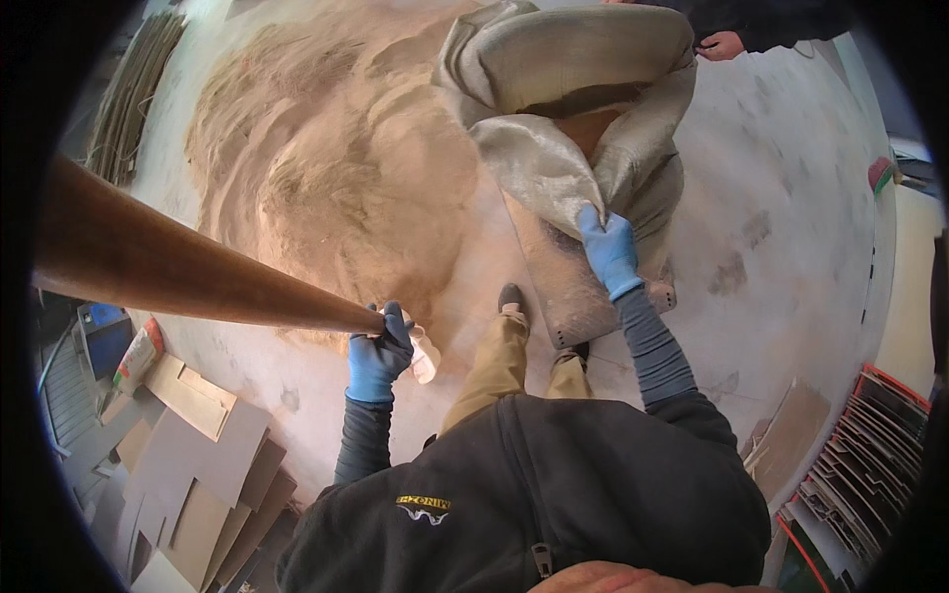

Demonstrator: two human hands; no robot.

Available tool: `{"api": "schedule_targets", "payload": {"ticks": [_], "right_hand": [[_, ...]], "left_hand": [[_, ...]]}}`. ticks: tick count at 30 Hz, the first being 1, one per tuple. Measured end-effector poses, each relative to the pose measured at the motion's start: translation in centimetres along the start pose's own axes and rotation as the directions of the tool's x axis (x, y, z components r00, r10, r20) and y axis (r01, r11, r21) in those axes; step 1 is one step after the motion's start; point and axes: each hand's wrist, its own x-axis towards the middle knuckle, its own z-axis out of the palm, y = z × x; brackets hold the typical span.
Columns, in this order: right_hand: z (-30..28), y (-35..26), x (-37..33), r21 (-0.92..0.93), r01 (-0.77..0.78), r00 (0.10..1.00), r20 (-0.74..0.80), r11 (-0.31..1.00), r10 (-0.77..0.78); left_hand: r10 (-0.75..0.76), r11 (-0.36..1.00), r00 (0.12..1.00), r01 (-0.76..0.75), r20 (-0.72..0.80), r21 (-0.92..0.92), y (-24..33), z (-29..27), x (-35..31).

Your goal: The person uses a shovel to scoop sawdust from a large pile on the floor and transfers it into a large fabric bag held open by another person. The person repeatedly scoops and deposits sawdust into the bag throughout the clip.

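Observation:
My left hand (379,358), in a blue glove with dark fingers, is closed round the end of a long brown wooden pole (217,265). The pole slants up to the left; its other end runs out of view. My right hand (610,249), also gloved, pinches the near rim of a big pale woven sack (534,158). That sack gapes open, and brown powder (587,130) shows inside. It stands on a dusty flat board (568,287) with small holes near its edge. A white object (425,354) I cannot identify shows just beside my left hand.
A wide heap of brown powder (336,188) covers the floor at left. Beyond the sack is another person's hand (720,45). Flattened cardboard (198,455) lies lower left; stacked sheets (860,465) stand lower right. Long flat bundles (133,94) lean at the far left.

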Motion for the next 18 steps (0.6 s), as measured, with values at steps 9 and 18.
{"api": "schedule_targets", "payload": {"ticks": [9, 18], "right_hand": [[2.0, -0.4, 3.3, 0.191, 0.024, 0.996, -0.085, 0.981, -0.008], [3.4, -1.1, 3.8, 0.296, -0.036, 0.997, -0.051, 0.955, 0.053]], "left_hand": [[-0.014, 0.999, 0.993, 0.009, -0.116, -0.047, -1.7, 1.5, 2.5], [-0.014, 0.998, 0.995, 0.008, -0.099, -0.061, -1.5, 1.6, 3.1]]}}
